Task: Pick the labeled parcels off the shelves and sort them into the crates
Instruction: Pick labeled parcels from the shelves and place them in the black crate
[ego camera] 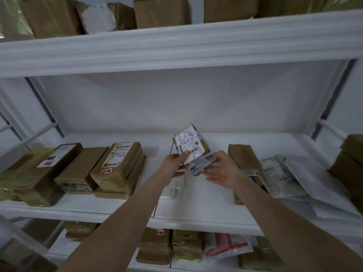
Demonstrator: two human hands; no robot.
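A small brown parcel [191, 143] with a white label scribbled in blue ink is tilted up above the middle shelf [121, 208]. My left hand [175, 160] pinches its lower left edge, thumb on the label. A second small parcel [201, 164] with a blue-printed label sits just below it, against the first. My right hand [224, 171] cups that one from the right and underneath, fingers spread. No crate is in view.
Brown labelled boxes [117, 165] lie on the shelf's left part. A brown box [243, 158] and white mailer bags [282, 177] lie on the right. More parcels fill the top shelf [161, 12] and the lower shelf [155, 246]. Bare shelf lies beneath my hands.
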